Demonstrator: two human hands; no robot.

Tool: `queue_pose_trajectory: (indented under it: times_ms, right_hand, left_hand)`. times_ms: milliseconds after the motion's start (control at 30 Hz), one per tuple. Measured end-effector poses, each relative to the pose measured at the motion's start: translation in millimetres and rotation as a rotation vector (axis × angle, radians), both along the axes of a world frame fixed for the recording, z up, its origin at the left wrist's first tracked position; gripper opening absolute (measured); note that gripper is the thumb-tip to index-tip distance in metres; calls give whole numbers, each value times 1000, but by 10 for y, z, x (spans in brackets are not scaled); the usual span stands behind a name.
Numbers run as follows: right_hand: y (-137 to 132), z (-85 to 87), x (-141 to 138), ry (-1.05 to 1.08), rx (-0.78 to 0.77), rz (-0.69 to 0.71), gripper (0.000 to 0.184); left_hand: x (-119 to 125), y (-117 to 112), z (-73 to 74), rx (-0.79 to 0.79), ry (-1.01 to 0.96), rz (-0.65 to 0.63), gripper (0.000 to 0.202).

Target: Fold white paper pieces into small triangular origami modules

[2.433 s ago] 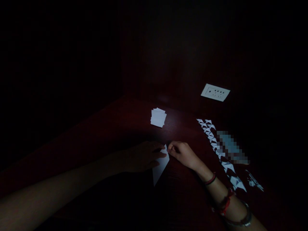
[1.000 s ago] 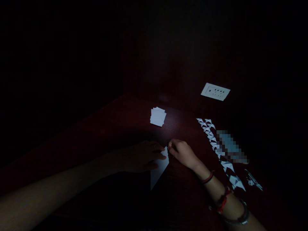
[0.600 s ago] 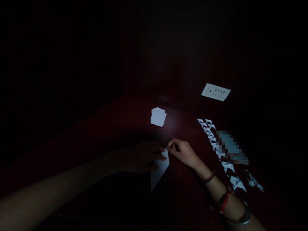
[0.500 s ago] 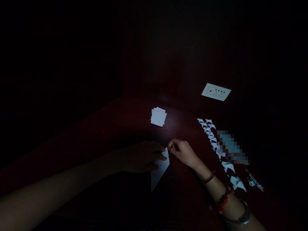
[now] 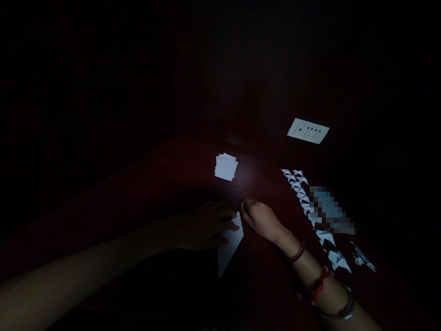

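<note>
A folded sheet of white paper (image 5: 230,248) lies on the dark red table, its lower end tapering to a point. My left hand (image 5: 213,225) rests on it with fingers outstretched and apart, covering its left part. Just right of the paper's top corner is my right hand (image 5: 260,217), its fingers curled in and closed. What those fingers hold, if anything, is hidden. Bracelets circle my right wrist and forearm. Beyond both hands sits a loose stack of square white papers (image 5: 226,167).
Rows of small folded paper pieces (image 5: 301,193) run along the right side, with larger ones (image 5: 339,260) nearer me. Beside them are a blurred bluish object (image 5: 330,207) and some small white bits (image 5: 361,257). A socket panel (image 5: 308,130) is on the wall. Surroundings are very dark.
My right hand has turned slightly, its fingers tucked further under. My left hand stays flat on the paper. The whole view has shifted a little.
</note>
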State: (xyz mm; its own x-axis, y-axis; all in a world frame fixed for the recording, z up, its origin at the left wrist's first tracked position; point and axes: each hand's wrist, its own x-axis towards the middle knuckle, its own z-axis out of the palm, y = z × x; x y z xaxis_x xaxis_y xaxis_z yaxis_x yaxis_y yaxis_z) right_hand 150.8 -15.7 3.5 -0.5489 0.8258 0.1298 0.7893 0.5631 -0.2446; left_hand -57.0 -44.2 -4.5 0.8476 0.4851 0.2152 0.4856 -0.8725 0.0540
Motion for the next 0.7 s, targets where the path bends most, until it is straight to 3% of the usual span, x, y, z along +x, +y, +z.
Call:
queue_pose_trajectory:
  times_ms: [333, 700]
  right_hand:
    - [65, -5, 83, 195, -123, 88, 12]
    - [13, 41, 9, 105, -118, 54, 11]
  left_hand:
    - [19, 3, -22, 13, -63, -15, 35]
    - [80, -50, 43, 21, -12, 30, 34]
